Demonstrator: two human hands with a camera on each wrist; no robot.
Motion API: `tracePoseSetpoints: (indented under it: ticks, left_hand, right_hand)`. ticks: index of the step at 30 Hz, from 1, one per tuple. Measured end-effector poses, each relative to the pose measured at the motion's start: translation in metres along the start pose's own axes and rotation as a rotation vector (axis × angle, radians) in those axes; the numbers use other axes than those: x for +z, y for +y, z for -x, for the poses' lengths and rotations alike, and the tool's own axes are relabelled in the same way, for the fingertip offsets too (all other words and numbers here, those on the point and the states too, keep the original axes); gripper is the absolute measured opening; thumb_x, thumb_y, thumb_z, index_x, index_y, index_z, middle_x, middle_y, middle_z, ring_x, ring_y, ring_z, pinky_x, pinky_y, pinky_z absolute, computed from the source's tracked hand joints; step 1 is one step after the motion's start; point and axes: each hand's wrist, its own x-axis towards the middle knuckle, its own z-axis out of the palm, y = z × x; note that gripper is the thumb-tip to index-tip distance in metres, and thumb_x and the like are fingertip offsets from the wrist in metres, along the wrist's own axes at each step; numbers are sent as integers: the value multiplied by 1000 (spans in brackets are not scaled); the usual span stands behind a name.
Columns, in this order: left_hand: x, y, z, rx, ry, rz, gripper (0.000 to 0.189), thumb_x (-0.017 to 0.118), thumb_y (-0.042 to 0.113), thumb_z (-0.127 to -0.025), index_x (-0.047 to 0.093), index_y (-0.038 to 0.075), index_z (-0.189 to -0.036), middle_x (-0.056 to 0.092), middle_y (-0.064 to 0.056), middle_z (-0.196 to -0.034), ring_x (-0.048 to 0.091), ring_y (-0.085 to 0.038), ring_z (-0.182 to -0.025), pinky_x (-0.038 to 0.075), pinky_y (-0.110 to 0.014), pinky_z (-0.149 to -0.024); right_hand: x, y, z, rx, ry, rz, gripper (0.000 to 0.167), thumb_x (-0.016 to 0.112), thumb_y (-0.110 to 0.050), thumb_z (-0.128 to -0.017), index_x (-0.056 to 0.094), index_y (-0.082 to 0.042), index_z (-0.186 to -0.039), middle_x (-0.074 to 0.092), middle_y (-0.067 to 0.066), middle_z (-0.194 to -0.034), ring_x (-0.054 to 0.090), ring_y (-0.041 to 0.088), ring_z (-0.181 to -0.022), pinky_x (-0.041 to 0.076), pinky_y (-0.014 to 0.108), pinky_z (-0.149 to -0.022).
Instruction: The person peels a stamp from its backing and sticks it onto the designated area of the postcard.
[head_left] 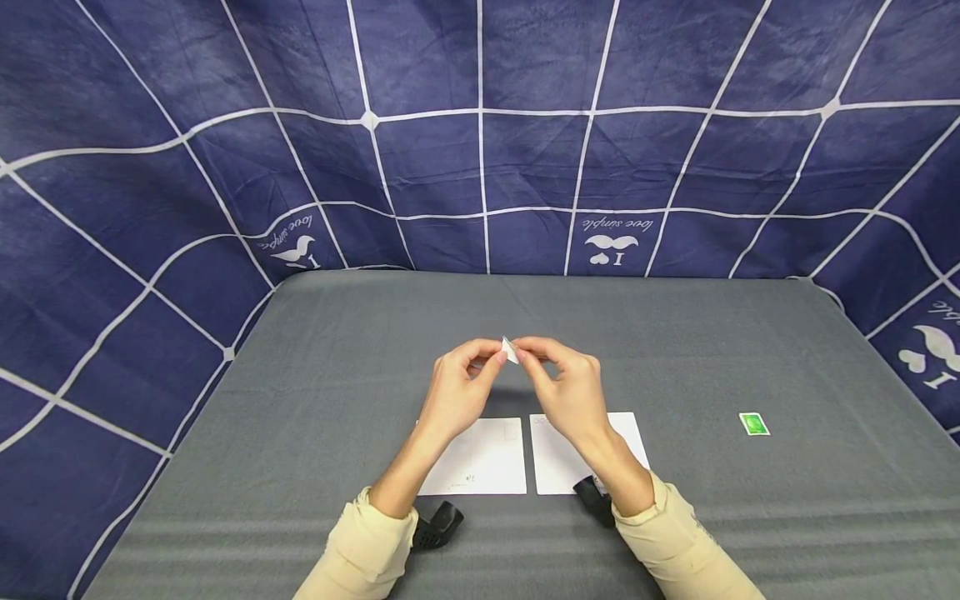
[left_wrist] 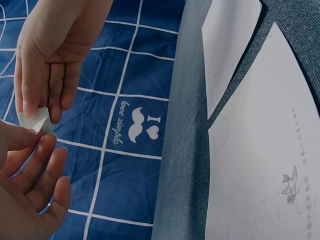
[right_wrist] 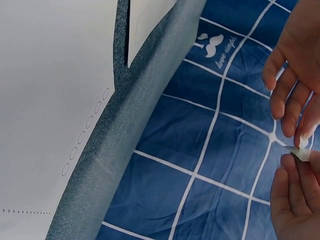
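Both hands meet above the table, with a small stamp (head_left: 510, 350) between their fingertips. Its pale side and saw-toothed edge show in the left wrist view, and it looks bent there. My left hand (head_left: 457, 387) pinches one side of it between thumb and forefinger. The opposite side is pinched by my right hand (head_left: 573, 387). Below the left arm lies a white postcard (head_left: 487, 458) with a printed stamp box and a small bird drawing. A second white postcard (head_left: 551, 462), with a row of printed ovals, lies beside it, partly hidden by the right forearm.
A green stamp (head_left: 754, 424) lies flat on the grey table cover (head_left: 337, 358), well to the right. Behind the table hangs a blue cloth (head_left: 427, 158) with white grid lines, which also comes round both sides.
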Motion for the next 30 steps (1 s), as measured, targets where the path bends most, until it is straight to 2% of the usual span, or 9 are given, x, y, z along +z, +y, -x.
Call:
tracePoseSetpoints:
  ticks: [12,20,30]
  left_hand:
    - [1,-1,0,-3,-8,-1,11,64,8,-91,71,3,-97,69,-3,-85,63,-14,-78,50,-30,-70]
    - [0,1,0,-13,-14,4,11,64,8,-91,71,3,-98,69,-3,-86,63,-14,-78,50,-33,-71]
    - [-1,0,0,11,-15,1,12,63,8,-91,71,2,-99,69,-4,-87,64,-15,-78,50,-31,-70]
  right_hand:
    - [0,1,0,13,7,-7,11,72,-1,-83,74,-3,-94,72,5,-86,68,15,-75,53,38,-61]
    - [-1,2,0,20,8,-27,11,72,-1,-84,73,-3,-94,72,3,-87,68,15,-75,53,34,-63]
    - [-1,0,-1,45,-8,-32,9,71,-3,-85,73,-4,-93,72,2,-86,67,14,-74,52,36,-62]
